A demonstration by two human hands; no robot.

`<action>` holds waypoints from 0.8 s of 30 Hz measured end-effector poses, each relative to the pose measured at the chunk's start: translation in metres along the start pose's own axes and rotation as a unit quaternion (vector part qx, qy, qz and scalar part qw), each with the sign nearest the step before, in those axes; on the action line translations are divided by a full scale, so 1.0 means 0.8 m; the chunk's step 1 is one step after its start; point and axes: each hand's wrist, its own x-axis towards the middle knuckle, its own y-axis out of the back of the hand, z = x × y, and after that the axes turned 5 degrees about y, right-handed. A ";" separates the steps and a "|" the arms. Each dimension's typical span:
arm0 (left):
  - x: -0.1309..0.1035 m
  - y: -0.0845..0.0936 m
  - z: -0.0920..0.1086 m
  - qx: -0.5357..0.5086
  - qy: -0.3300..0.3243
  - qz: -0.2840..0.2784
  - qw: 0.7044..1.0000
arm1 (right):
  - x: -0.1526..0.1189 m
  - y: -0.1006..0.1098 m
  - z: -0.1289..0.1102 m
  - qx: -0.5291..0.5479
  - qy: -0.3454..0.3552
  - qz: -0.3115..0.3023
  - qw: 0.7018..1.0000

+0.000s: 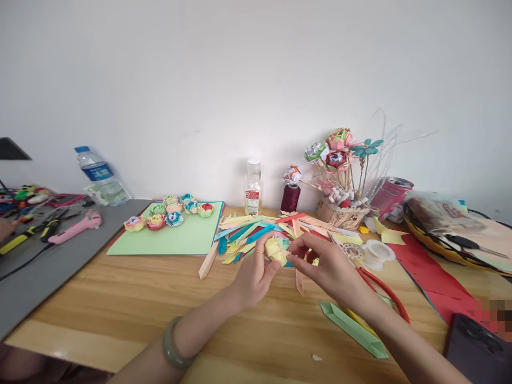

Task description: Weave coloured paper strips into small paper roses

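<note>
My left hand (pixel 255 274) holds a yellow folded-paper flower (pixel 275 250), with the fingers behind it and the thumb along its lower edge. On the flower's right side, my right hand (pixel 320 261) is closed, thumb and fingertips pinched at the petals. Whether those fingertips grip the paper itself is too small to make out. Behind both hands spreads a heap of coloured folded paper strips (pixel 244 234). A green folded strip (pixel 354 330) lies below my right wrist, near red-handled scissors (pixel 390 293) that the forearm partly covers.
Finished paper flowers (pixel 156 221) sit on a light green sheet (pixel 160 245) at left. Along the wall stand a glue bottle (pixel 253 192), a maroon thread spool (pixel 290 198) and a basket of paper flowers (pixel 342 213). A phone (pixel 476 349) lies at lower right.
</note>
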 end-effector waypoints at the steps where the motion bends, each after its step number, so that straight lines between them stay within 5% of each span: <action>1: 0.001 0.000 0.000 0.006 0.001 -0.004 1.000 | 0.002 0.000 0.002 0.005 -0.016 -0.011 1.000; 5: 0.002 0.000 0.000 0.039 -0.001 -0.014 0.999 | 0.002 -0.004 0.008 -0.004 -0.034 -0.020 0.999; 11: 0.003 -0.003 -0.003 0.088 0.006 0.003 0.996 | -0.010 -0.024 0.011 -0.142 0.052 0.076 0.986; 15: 0.002 -0.004 -0.002 0.082 0.018 -0.018 0.996 | -0.010 -0.023 0.016 0.036 -0.018 0.033 0.999; 18: 0.002 -0.003 -0.001 0.088 0.029 -0.022 0.995 | -0.007 -0.018 0.024 0.164 -0.114 -0.007 0.980; 24: 0.003 -0.003 0.001 0.120 0.035 -0.039 0.991 | -0.004 -0.018 0.037 0.204 -0.160 -0.028 0.965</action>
